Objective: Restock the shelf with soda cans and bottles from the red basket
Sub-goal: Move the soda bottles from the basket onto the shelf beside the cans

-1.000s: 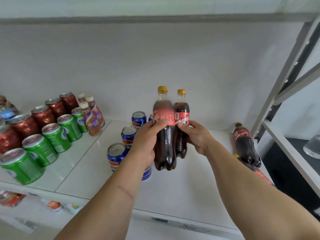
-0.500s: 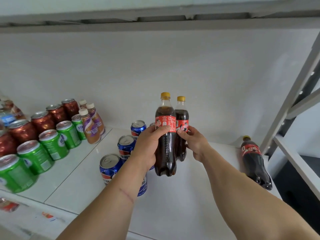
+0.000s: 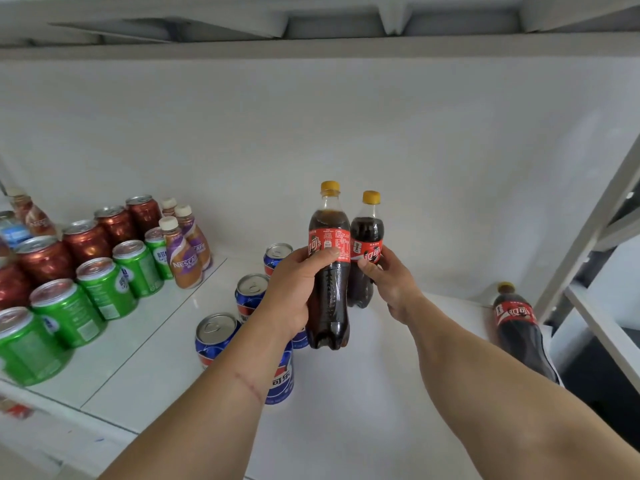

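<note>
**Operator:** While I'm keeping both arms stretched into the shelf, my left hand (image 3: 298, 289) is wrapping its fingers round the near cola bottle (image 3: 329, 271) at the label, and my right hand (image 3: 388, 285) is pinching the far cola bottle (image 3: 366, 251) just behind it, thumb on the label.

**Spotter:** Are they down yet?

**Operator:** I'm judging the far one is standing on the white shelf (image 3: 381, 393), though its base is partly hidden. The near one is looking as if it's hanging just above the board; I can't tell for certain. Against a second ago, both bottles are staying upright and side by side, nearly touching, and my view is dipping, so the underside of the upper shelf (image 3: 311, 36) is showing.

**Spotter:** So what does that mean for restocking?

**Operator:** It's suggesting the pair is settling into a row right of the blue cans (image 3: 216, 337), and I'm probably close to letting go.

**Spotter:** Anything else around?

**Operator:** A third cola bottle (image 3: 519, 327) is standing well apart at the far right by the shelf post (image 3: 585, 237). Green cans (image 3: 65, 310), red cans (image 3: 85, 239) and coffee bottles (image 3: 181, 258) are filling the left. The red basket isn't showing.
</note>
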